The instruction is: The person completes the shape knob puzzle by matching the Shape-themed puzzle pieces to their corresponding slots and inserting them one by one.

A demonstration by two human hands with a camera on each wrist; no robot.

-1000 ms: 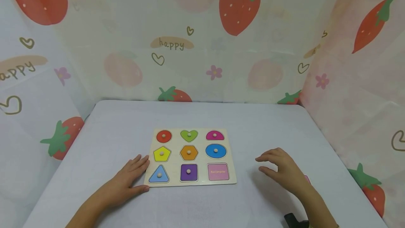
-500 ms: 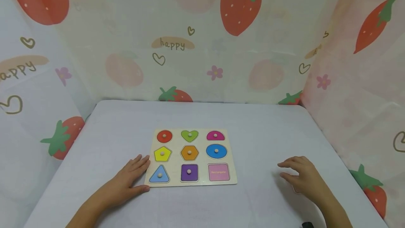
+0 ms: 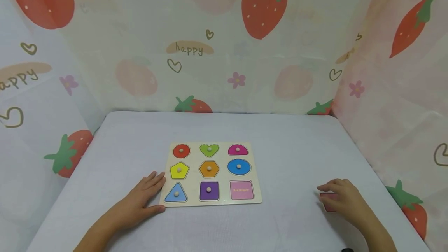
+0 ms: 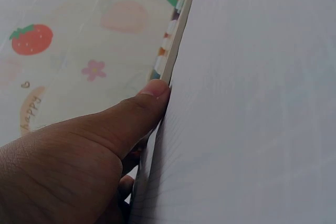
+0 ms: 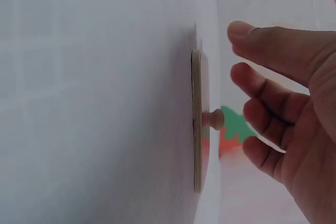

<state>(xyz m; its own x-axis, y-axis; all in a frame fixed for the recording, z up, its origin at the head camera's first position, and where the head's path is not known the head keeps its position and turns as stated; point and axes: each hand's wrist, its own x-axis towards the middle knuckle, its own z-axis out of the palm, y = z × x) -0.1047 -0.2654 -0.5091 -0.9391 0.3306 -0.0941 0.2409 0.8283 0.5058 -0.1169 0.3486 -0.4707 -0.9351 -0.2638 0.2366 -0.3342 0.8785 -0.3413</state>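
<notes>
A wooden shape puzzle board (image 3: 224,201) lies on the table, with knobbed pieces in all but its pink rectangle recess (image 3: 241,190). My left hand (image 3: 141,199) lies at the board's left edge, fingers straight and the thumb by the lower left corner. The left wrist view shows that thumb (image 4: 142,108) against the board's side. Off to the right, my right hand (image 3: 344,199) hovers over a pink rectangular puzzle piece (image 3: 329,202), partly covering it. In the right wrist view, the piece's wooden knob (image 5: 216,119) stands apart from the loosely bent fingers (image 5: 262,85).
The white-covered table (image 3: 224,127) has a back edge against a strawberry-print curtain (image 3: 224,77), which also hangs along both sides. A small dark object (image 3: 347,249) shows at the bottom edge, beside the right forearm.
My right hand has moved right and toward me, over to the pink rectangular piece, and come down closer to it. The left hand and the board have stayed in place.
</notes>
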